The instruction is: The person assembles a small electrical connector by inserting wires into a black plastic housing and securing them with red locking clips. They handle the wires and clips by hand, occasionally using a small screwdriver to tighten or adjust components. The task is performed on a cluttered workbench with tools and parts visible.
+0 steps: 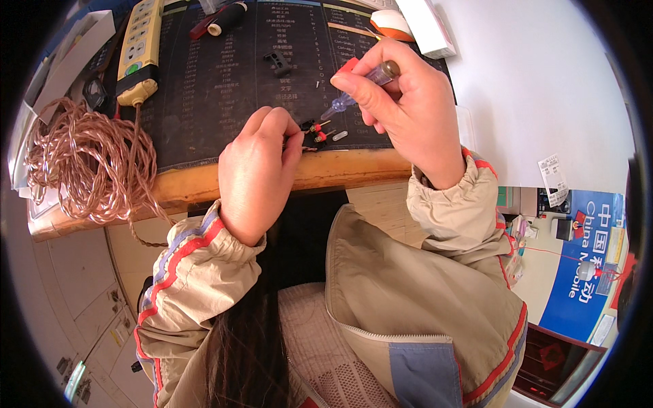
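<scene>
My right hand (423, 112) grips a screwdriver (343, 103) with a translucent bluish handle, its tip slanting down to the left. Below that tip lies a small black plug part (317, 129) with red pieces and metal pins. My left hand (253, 170) is closed at the table's edge, thumb and fingers pinched together against this part. A small pale oval piece (340, 135) rests just right of the pins. Farther back sit a black plug cover (277, 64) and a tiny screw (317, 85). Something red (348, 65) shows by my right thumb.
A brown twisted cable bundle (88, 163) is heaped at the left, beside a yellow power strip (139, 51). A black-and-red-handled tool (221, 20) lies at the back on a dark printed mat (204, 88). An orange-and-white mouse (392, 25) and a white box (427, 30) stand back right.
</scene>
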Demonstrator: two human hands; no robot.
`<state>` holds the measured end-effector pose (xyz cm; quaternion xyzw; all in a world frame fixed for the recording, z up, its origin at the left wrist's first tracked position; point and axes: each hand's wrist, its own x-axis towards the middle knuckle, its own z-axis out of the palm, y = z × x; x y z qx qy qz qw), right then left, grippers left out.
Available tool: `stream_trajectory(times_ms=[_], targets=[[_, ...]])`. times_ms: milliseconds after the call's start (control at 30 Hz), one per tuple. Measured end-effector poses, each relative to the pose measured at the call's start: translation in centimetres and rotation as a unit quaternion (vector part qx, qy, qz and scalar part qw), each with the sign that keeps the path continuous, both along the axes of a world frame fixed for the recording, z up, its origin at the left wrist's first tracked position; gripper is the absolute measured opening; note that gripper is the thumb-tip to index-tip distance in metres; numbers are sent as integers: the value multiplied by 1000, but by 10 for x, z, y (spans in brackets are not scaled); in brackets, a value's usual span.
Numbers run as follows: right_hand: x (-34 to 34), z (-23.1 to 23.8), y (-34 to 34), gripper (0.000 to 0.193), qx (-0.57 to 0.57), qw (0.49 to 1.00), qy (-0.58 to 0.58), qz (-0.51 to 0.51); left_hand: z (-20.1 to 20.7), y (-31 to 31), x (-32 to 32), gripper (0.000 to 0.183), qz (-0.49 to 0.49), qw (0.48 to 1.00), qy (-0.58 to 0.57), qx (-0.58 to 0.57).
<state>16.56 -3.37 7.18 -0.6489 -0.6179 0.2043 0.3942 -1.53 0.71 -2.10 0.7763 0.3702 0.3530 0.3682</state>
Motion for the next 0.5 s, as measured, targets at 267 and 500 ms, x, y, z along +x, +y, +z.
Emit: stream_trajectory(times_ms=[267,500], targets=[[1,-3,1,28,21,998,-49,23,0,0,0,11,-1,1000,6,4],[6,10,-1,20,30,995,-89,27,0,0,-1,11,-4,1000,1,6]])
